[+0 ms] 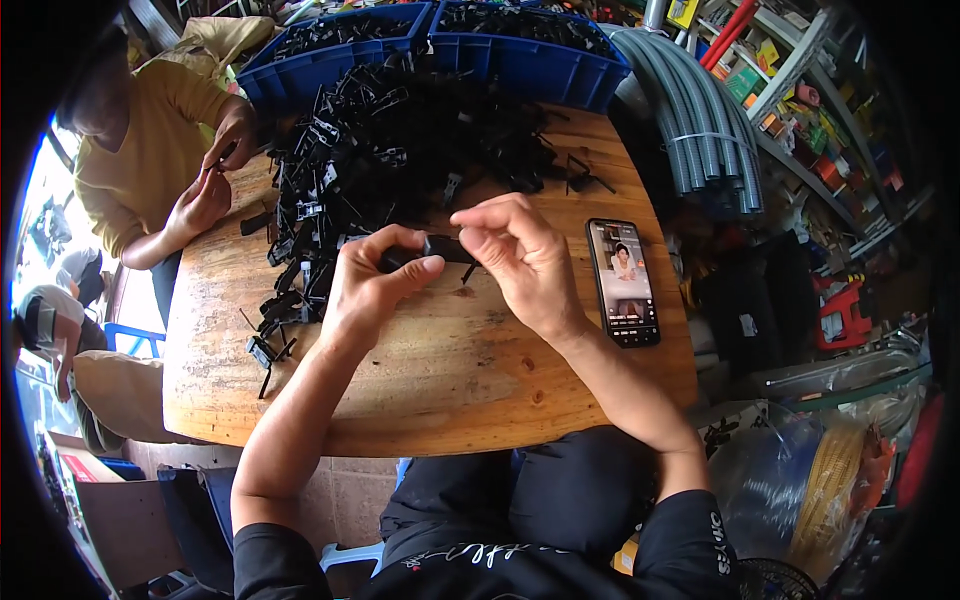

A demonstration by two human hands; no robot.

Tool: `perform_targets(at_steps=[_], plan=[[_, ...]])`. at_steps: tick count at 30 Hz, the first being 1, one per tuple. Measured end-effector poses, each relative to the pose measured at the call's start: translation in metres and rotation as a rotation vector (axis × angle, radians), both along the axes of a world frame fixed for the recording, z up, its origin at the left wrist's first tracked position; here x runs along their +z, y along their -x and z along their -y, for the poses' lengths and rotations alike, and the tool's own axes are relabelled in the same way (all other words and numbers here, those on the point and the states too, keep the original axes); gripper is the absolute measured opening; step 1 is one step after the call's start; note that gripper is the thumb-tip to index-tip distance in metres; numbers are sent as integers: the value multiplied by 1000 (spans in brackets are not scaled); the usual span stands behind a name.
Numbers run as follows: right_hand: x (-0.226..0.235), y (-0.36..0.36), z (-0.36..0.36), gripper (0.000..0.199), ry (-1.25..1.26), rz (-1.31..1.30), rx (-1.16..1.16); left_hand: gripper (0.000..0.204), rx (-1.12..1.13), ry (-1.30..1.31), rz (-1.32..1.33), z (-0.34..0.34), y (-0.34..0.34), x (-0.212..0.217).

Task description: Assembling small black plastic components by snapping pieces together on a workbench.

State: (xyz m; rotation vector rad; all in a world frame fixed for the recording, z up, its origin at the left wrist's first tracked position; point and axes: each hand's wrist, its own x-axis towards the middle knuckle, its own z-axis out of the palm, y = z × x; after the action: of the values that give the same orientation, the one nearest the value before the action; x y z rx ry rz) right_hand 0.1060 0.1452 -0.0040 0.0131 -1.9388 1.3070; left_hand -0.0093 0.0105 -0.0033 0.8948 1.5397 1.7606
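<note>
Over the near middle of the wooden table, my left hand [372, 278] grips a small black plastic part [446, 247] between thumb and fingers. Its far end points toward my right hand [522, 262], which is closed in a pinch just beside it, thumb against the curled fingers. Whatever is between those fingertips is hidden and slightly blurred. A thin black prong shows below the part, near my right thumb. Beyond both hands lies a big heap of black plastic clip-like parts [375, 160], some with shiny metal pieces. A few loose ones [265, 350] lie left of my left forearm.
Two blue bins [530, 55] full of black parts stand behind the heap on the wooden table [450, 400]. A lit phone [624, 285] lies at the right. Across the left corner, a person in yellow [165, 150] handles a small dark piece. Grey coiled conduit [700, 130] hangs beyond.
</note>
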Motion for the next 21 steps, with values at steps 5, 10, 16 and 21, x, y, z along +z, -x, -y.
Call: perform_targets(at_steps=[5,10,16,21], plan=[[1,-1,-1,13,128,142,161,19,87,18,-202,3,-11,0],[-4,-1,-7,10,618,268,389,19,182,-181,-653,-2,-9,-6],[-13,0,-8,12,994,335,561,20,207,-135,-823,2,-15,-5],[10,-6,-1,31,94,365,251,13,104,17,54,5,-6,7]])
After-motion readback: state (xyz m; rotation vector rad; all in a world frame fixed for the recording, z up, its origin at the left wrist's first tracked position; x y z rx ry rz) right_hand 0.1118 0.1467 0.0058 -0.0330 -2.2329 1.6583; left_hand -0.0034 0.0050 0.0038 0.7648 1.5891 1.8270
